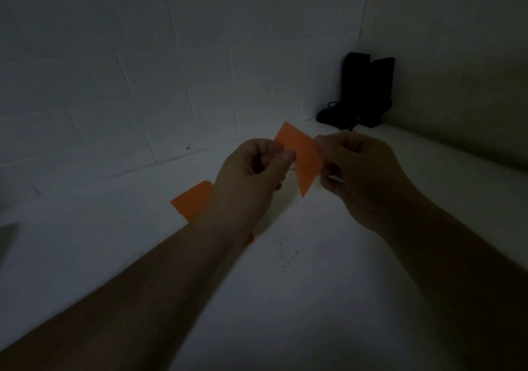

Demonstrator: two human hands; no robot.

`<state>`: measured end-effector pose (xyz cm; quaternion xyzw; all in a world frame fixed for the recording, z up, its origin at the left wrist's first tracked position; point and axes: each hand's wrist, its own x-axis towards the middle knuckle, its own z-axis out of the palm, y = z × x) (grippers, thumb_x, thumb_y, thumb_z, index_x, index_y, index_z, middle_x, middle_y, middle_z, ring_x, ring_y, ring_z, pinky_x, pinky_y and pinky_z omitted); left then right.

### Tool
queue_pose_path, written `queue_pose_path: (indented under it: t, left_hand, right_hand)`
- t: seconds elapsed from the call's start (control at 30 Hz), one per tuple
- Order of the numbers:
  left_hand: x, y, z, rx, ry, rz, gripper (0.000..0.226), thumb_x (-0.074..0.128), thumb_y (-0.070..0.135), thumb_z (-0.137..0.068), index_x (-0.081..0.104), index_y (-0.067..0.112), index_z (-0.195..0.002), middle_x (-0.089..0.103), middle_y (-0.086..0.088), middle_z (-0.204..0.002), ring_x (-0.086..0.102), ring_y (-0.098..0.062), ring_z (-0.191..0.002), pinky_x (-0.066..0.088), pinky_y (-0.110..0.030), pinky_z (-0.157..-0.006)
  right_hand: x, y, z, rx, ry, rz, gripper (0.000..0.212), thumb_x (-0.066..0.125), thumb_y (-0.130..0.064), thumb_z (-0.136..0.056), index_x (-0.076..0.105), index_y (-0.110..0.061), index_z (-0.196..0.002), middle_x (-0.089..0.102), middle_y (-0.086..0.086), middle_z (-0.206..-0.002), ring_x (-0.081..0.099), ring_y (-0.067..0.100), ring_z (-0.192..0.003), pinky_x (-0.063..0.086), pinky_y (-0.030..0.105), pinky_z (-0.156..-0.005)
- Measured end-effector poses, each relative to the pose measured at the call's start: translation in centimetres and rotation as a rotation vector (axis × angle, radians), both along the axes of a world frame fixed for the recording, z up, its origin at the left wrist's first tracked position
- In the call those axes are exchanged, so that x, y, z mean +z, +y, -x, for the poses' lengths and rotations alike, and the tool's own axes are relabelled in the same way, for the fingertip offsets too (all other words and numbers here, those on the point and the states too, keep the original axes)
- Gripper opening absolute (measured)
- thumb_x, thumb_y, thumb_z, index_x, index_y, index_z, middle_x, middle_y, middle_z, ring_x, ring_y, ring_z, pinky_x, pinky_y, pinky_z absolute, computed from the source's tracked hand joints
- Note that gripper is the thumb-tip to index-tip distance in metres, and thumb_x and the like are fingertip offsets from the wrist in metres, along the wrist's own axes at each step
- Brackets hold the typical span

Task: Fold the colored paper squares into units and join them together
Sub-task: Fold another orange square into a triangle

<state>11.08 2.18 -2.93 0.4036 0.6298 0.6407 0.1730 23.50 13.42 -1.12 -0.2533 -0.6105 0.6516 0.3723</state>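
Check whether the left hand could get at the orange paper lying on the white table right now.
Probably not right away: the left hand is pinching the folded orange paper piece, though the flat orange paper lies just under its wrist.

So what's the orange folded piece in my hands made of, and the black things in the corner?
The orange folded piece: thin matte paper, judging by its flat faces and sharp creased edges. The black upright things in the corner: too dark to tell; a dull, non-shiny surface and a thin cord suggest fabric or plastic.
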Motion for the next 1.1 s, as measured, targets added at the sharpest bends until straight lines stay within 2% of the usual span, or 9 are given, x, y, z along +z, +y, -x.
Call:
queue_pose_path:
  t: [0.07, 0.13, 0.23, 0.37, 0.53, 0.67, 0.8, 0.93, 1.1]
  left_hand:
    - [-0.1, 0.1, -0.3, 0.006, -0.031, -0.002, 0.015, 0.070, 0.032, -0.096, 0.066, 0.022, -0.107, 0.072, -0.008, -0.100, 0.071, -0.025, -0.092, 0.060, -0.052, -0.088]
    - [-0.1, 0.1, 0.0, 0.065, -0.093, -0.028, 0.030, 0.075, 0.039, -0.092, 0.059, 0.032, -0.117, 0.071, -0.001, -0.108, 0.072, -0.021, -0.097, 0.061, -0.052, -0.088]
    - [0.4, -0.4, 0.8, 0.075, -0.090, -0.009, 0.037, 0.073, 0.044, -0.092, 0.058, 0.037, -0.125, 0.070, 0.005, -0.117, 0.070, -0.012, -0.104, 0.059, -0.043, -0.095]
    - [1.0, -0.9, 0.8, -0.064, -0.164, 0.031, 0.018, 0.069, 0.031, -0.095, 0.072, 0.021, -0.109, 0.076, -0.005, -0.109, 0.069, -0.026, -0.109, 0.053, -0.048, -0.103]
    - [0.5, -0.6, 1.1, -0.073, -0.164, 0.042, 0.008, 0.068, 0.024, -0.098, 0.073, 0.018, -0.098, 0.075, -0.008, -0.099, 0.070, -0.019, -0.096, 0.056, -0.043, -0.096]
    - [0.3, -0.1, 0.9, -0.038, -0.293, 0.001, 0.032, 0.073, 0.026, -0.091, 0.056, 0.015, -0.117, 0.065, -0.014, -0.116, 0.069, -0.020, -0.097, 0.062, -0.032, -0.086]
    - [-0.1, 0.5, -0.1, -0.076, -0.409, -0.037, 0.031, 0.073, 0.009, -0.092, 0.043, 0.013, -0.098, 0.062, -0.014, -0.095, 0.070, -0.025, -0.081, 0.064, -0.044, -0.085]
    - [-0.6, 0.4, -0.8, -0.222, -0.372, 0.000, 0.021, 0.070, -0.003, -0.091, 0.054, 0.008, -0.096, 0.065, -0.016, -0.099, 0.073, -0.024, -0.079, 0.064, -0.037, -0.080]
    - [-0.6, 0.3, -0.5, -0.232, -0.304, 0.010, 0.019, 0.067, -0.007, -0.092, 0.066, 0.009, -0.102, 0.067, -0.006, -0.078, 0.067, -0.019, -0.073, 0.060, -0.031, -0.075]
  right_hand:
    - [-0.2, -0.3, 0.1, 0.028, -0.025, -0.067, 0.021, 0.065, -0.017, -0.096, 0.067, -0.017, -0.075, 0.059, 0.002, -0.064, 0.055, 0.017, -0.064, 0.049, 0.031, -0.065]
    - [-0.4, -0.4, 0.3, 0.001, -0.053, -0.179, 0.019, 0.064, -0.015, -0.096, 0.068, -0.016, -0.078, 0.062, -0.001, -0.063, 0.056, 0.018, -0.064, 0.049, 0.033, -0.065]
    - [-0.5, -0.3, 0.3, -0.068, -0.127, -0.348, 0.015, 0.068, -0.020, -0.094, 0.070, -0.023, -0.080, 0.066, -0.008, -0.066, 0.060, 0.010, -0.065, 0.051, 0.026, -0.063]
    - [-0.6, -0.1, 0.1, -0.069, -0.155, -0.399, 0.017, 0.071, -0.021, -0.091, 0.069, -0.027, -0.076, 0.068, -0.010, -0.069, 0.061, 0.004, -0.063, 0.050, 0.023, -0.061]
    - [-0.7, 0.1, 0.1, -0.061, -0.175, -0.431, 0.014, 0.075, -0.019, -0.087, 0.071, -0.026, -0.076, 0.068, -0.017, -0.066, 0.062, -0.003, -0.062, 0.045, 0.022, -0.063]
    - [-0.8, 0.1, 0.2, -0.077, -0.097, -0.298, 0.012, 0.071, -0.020, -0.092, 0.070, -0.018, -0.080, 0.064, -0.005, -0.061, 0.057, 0.008, -0.056, 0.049, 0.025, -0.058]
    - [-0.7, 0.2, 0.4, -0.121, 0.020, -0.022, 0.016, 0.068, -0.021, -0.095, 0.067, -0.015, -0.081, 0.067, 0.004, -0.068, 0.060, 0.019, -0.063, 0.053, 0.032, -0.063]
    - [-0.9, 0.3, 0.7, -0.126, 0.044, 0.129, 0.016, 0.066, -0.027, -0.097, 0.062, -0.015, -0.087, 0.071, 0.011, -0.090, 0.071, 0.024, -0.072, 0.058, 0.032, -0.063]
    - [-0.9, 0.2, 0.9, -0.044, 0.027, 0.174, 0.019, 0.062, -0.033, -0.098, 0.062, -0.015, -0.092, 0.073, 0.009, -0.094, 0.073, 0.023, -0.083, 0.061, 0.039, -0.079]
